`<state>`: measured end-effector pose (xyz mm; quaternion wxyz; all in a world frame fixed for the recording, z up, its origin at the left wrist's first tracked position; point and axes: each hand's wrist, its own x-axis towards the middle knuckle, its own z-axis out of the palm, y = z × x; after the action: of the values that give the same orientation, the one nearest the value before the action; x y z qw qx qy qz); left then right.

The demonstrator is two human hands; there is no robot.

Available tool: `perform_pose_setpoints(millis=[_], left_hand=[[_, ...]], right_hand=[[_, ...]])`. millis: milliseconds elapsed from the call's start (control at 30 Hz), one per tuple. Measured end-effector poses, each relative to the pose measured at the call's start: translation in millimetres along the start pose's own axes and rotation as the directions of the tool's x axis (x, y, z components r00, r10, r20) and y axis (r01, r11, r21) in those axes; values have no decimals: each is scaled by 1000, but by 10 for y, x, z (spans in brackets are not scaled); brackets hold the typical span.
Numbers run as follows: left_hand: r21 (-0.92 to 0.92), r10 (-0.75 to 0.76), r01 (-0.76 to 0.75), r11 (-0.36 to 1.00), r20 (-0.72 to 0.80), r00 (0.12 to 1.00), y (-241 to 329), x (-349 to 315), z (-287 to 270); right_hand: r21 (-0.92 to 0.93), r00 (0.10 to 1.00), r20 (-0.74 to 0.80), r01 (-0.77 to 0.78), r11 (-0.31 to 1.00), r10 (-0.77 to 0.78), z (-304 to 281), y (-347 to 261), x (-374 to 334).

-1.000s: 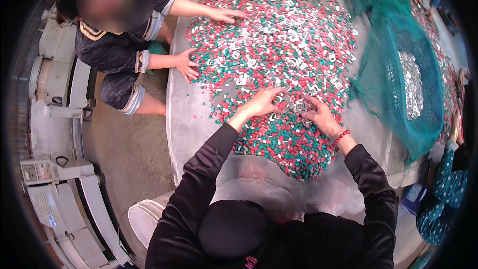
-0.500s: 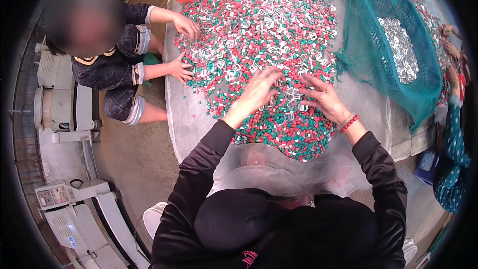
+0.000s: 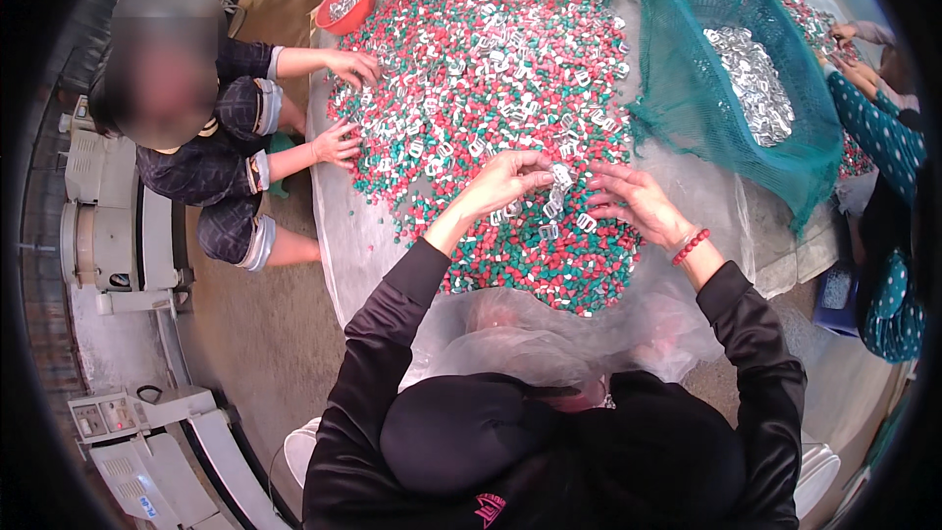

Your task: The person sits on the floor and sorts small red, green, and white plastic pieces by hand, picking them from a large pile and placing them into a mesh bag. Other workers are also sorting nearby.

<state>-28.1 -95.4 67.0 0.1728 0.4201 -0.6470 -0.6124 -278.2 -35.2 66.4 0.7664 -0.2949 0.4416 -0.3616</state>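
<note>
A heap of small red, green and white pieces [image 3: 549,265] covers the table, with silver, slotted metal buckles scattered through it. My left hand [image 3: 500,185] is over the near part of the heap, its thumb and fingers bent around a small cluster of metal buckles [image 3: 560,177] at their tips. Across from it is my right hand [image 3: 636,201], palm turned inward and fingers stretched apart, with nothing visibly held. Between and just below the two hands, a few loose buckles [image 3: 586,222] lie on the coloured pieces.
At right, a teal basket [image 3: 819,152] under green netting [image 3: 653,103] holds many buckles. A red scoop [image 3: 345,8] with buckles stands far left. One co-worker's hands [image 3: 339,142] touch the heap's left edge; others' hands appear at the far edge and right. Sheer cloth [image 3: 471,339] hangs nearest me.
The view has shifted slightly. My left fingers have drawn in around a buckle cluster, while my right hand stays spread nearby. Another person's hands now show at the far edge.
</note>
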Motion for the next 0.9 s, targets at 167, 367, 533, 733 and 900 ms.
perform_pose_setpoints(millis=[167,367,533,733,900], left_hand=[[-148,105,-96,984,57,993,227,-22,145],[-185,57,-88,979,-166,984,419,-159,184],[-299,111,-140,944,-111,988,530,-316,194],[-135,133,-169,976,-242,961,521,-313,183],[429,425,-249,868,-382,821,423,-292,108]], right_hand=[[380,975,207,-1,925,-84,262,-39,-98],[319,989,102,70,945,-108,189,-172,-371],[304,983,169,-123,945,74,177,-305,-395],[190,990,121,51,981,-75,428,-98,4],[302,996,68,35,953,-58,384,-3,235]])
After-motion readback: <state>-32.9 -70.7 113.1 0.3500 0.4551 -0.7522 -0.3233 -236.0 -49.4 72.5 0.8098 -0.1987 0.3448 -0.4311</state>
